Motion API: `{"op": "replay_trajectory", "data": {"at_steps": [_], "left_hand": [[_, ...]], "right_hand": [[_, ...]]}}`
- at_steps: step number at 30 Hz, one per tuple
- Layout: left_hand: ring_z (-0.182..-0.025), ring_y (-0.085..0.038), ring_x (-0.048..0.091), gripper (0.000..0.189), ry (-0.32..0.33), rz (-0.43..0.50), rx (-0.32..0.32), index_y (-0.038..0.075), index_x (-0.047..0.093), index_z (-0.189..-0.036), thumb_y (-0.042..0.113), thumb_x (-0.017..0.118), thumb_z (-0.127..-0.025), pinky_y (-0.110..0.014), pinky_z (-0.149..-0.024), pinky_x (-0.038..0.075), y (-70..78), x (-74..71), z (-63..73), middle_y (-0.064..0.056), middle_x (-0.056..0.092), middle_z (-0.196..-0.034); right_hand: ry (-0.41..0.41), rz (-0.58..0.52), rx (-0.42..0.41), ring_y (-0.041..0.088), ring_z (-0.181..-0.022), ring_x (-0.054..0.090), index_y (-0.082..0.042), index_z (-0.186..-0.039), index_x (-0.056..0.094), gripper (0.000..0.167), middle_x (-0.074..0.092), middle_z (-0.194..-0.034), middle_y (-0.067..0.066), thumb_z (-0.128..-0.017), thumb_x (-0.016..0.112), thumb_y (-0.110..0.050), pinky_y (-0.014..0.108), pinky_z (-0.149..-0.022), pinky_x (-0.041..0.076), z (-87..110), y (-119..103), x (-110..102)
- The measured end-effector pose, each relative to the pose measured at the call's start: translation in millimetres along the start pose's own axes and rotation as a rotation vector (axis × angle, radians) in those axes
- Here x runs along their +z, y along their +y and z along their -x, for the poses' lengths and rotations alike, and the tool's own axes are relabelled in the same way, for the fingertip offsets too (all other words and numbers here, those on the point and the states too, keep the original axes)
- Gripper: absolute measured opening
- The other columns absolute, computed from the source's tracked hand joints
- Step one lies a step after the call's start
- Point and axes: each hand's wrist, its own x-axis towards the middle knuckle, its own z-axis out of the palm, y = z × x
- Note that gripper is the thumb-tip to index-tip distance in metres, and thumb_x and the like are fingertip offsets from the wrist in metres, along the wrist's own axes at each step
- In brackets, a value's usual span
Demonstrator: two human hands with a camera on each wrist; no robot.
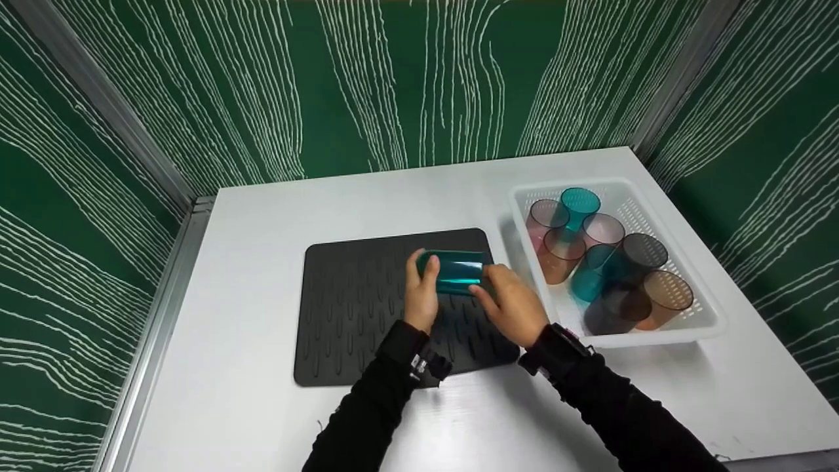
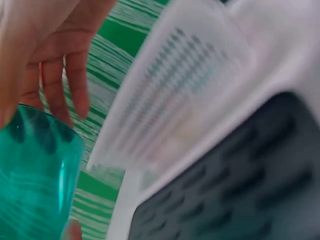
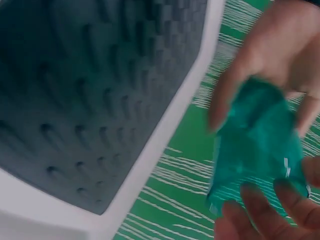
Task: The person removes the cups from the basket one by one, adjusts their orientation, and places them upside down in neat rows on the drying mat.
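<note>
A clear teal tumbler point(image 1: 461, 270) lies on its side in the air above the black mat point(image 1: 341, 295), held between both hands. My left hand point(image 1: 421, 298) grips its left end, thumb along the near side. At the right end, my right hand point(image 1: 518, 311) holds it between thumb and fingers. In the left wrist view the left fingers point(image 2: 52, 82) reach over one end of the tumbler point(image 2: 37, 175). The right wrist view shows the right hand point(image 3: 280, 50) around the narrower end, while left fingertips point(image 3: 265, 217) lie at the wide rim.
A white perforated basket point(image 1: 645, 339) stands at the right of the white table point(image 1: 242, 275). Several upright tumblers in teal point(image 1: 580, 200), pink point(image 1: 603, 229), amber point(image 1: 668, 292) and grey point(image 1: 645, 249) stand inside. Green walls with white lines point(image 1: 432, 85) enclose the table's back and sides.
</note>
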Motion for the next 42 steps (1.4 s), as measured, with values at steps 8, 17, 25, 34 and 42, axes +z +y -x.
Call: {"op": "replay_trajectory", "data": {"at_steps": [8, 17, 25, 34, 42], "left_hand": [[-0.144, -0.049, 0.047, 0.060, 0.039, -0.275, 0.096, -0.002, 0.027, -0.167, 0.023, 0.049, -0.118, -0.061, -0.118, 0.043, 14.6, -34.1, -12.4, -0.034, 0.026, -0.168], [-0.152, -0.054, 0.036, 0.062, 0.084, -0.567, 0.175, 0.000, 0.034, -0.166, 0.021, 0.060, -0.113, -0.066, -0.123, 0.037, 18.0, -81.7, -27.6, -0.032, 0.030, -0.165], [-0.152, -0.055, 0.039, 0.066, 0.128, -0.708, 0.208, -0.001, 0.041, -0.164, 0.020, 0.069, -0.108, -0.066, -0.124, 0.036, 8.3, -113.6, -41.7, -0.031, 0.038, -0.164], [-0.153, -0.055, 0.038, 0.069, 0.187, -0.767, 0.191, -0.001, 0.042, -0.164, 0.018, 0.074, -0.105, -0.066, -0.125, 0.036, 5.0, -140.2, -63.1, -0.031, 0.038, -0.165], [-0.146, -0.061, 0.042, 0.065, 0.210, -0.847, 0.115, 0.005, 0.046, -0.162, 0.020, 0.074, -0.105, -0.067, -0.118, 0.044, 1.9, -153.8, -77.5, -0.036, 0.030, -0.161]], "right_hand": [[-0.163, -0.017, 0.083, 0.053, -0.140, 0.055, 0.007, -0.152, 0.052, 0.055, 0.053, -0.151, 0.037, -0.108, 0.069, -0.023, 0.065, -0.118, 0.044, 7.0, 16.4, 17.2], [-0.364, 0.058, 0.183, 0.063, -0.157, 0.028, 0.002, -0.163, 0.043, 0.065, 0.029, -0.171, 0.038, -0.111, 0.064, -0.030, 0.077, -0.121, 0.033, 13.8, 28.8, 24.8], [-0.542, 0.100, 0.175, 0.062, -0.160, 0.018, 0.001, -0.168, 0.035, 0.076, 0.021, -0.175, 0.035, -0.109, 0.067, -0.035, 0.082, -0.121, 0.026, 31.5, 38.4, 31.2], [-0.625, 0.111, 0.170, 0.064, -0.159, 0.019, 0.002, -0.166, 0.038, 0.077, 0.025, -0.173, 0.038, -0.107, 0.069, -0.037, 0.078, -0.123, 0.026, 42.1, 38.9, 35.8], [-0.627, 0.109, 0.150, 0.065, -0.159, 0.016, 0.002, -0.167, 0.037, 0.087, 0.021, -0.173, 0.040, -0.102, 0.073, -0.044, 0.070, -0.127, 0.029, 45.4, 44.7, 41.7]]}}
